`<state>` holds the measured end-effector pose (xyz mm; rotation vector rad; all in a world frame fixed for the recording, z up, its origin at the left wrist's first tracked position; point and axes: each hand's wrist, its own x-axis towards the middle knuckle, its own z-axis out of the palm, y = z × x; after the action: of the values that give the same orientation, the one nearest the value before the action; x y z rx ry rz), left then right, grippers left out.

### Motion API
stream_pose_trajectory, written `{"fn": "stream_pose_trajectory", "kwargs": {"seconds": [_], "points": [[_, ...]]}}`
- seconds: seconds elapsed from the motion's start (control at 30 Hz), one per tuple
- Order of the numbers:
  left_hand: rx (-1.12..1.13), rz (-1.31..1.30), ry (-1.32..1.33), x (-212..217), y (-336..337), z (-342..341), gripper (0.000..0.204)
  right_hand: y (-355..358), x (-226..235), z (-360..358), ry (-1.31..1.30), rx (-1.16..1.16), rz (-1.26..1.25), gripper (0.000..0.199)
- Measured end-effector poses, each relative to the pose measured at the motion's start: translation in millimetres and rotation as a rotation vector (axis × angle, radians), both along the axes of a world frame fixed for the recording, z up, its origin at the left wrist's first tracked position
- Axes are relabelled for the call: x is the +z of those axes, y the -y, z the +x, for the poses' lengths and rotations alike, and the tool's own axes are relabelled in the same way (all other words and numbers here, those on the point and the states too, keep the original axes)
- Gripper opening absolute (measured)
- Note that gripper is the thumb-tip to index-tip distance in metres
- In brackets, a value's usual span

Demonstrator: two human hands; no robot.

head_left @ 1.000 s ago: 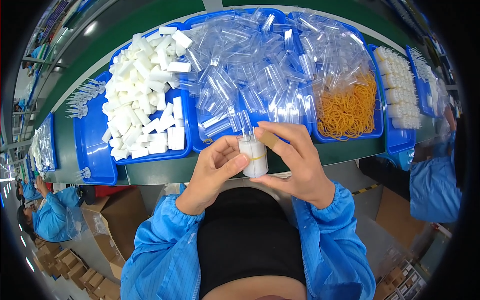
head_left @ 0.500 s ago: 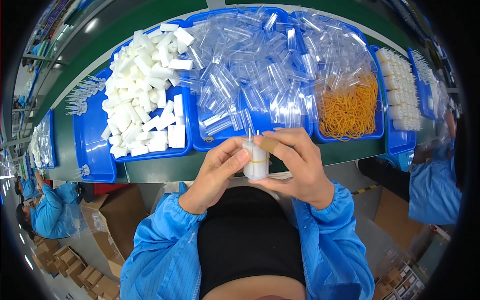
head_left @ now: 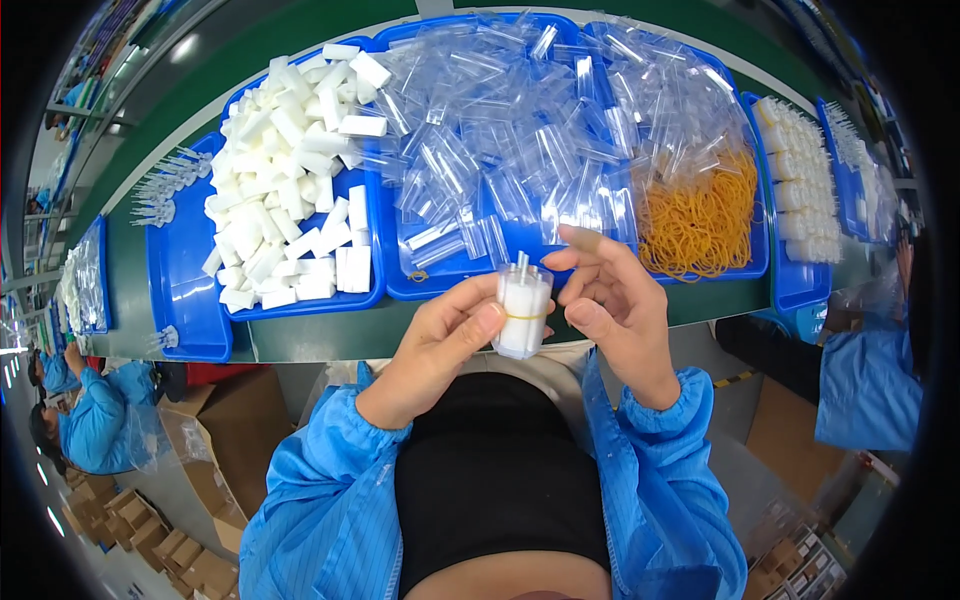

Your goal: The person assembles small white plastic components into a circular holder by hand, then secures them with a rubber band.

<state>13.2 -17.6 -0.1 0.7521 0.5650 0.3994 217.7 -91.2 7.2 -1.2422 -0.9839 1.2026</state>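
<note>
blue tray (head_left: 346, 187) holds white blocks (head_left: 262, 218); left hand (head_left: 438, 338), banded bundle (head_left: 522, 332).

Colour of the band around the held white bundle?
Yellow band; head view shows it best.

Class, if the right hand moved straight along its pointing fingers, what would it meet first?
The right hand would probably meet the clear plastic sleeves first, though its height is unclear.

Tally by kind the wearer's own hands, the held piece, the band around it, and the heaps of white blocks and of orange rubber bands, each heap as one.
Left hand and right hand: 2
Held white piece: 1
Yellow band: 1
Heap of white blocks: 1
Heap of orange rubber bands: 1
Total: 6
</note>
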Motion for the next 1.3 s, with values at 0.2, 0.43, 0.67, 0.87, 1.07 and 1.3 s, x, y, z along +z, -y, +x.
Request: {"fn": "stream_pose_trajectory", "kwargs": {"seconds": [0.2,0.43,0.67,0.87,1.07,1.3], "points": [[-0.084,0.14,-0.074,7.3,-1.2,3.3,0.058,-8.1,15.2,-2.5,0.05,0.045,-0.098,0.042],[-0.046,0.576,-0.037,1.1,-1.5,-1.8,0.078,-5.7,13.2,3.9,-0.196,0.005,-0.23,0.037],[0.025,0.828,-0.088,-2.5,-5.6,-5.3,0.08,1.1,13.9,-3.1,-0.124,0.018,-0.07,0.061],[0.021,0.781,-0.024,-3.0,-9.5,-9.8,0.084,6.3,9.5,2.1,0.556,0.2,0.299,0.079],[0.038,0.723,0.018,-8.5,-4.8,-9.7,0.081,5.4,14.8,-1.5,0.568,0.166,0.305,0.069],[0.104,0.873,-0.04,-6.7,-8.5,-6.0,0.079,2.7,5.9,-0.3,0.389,0.192,0.249,0.078]]}}
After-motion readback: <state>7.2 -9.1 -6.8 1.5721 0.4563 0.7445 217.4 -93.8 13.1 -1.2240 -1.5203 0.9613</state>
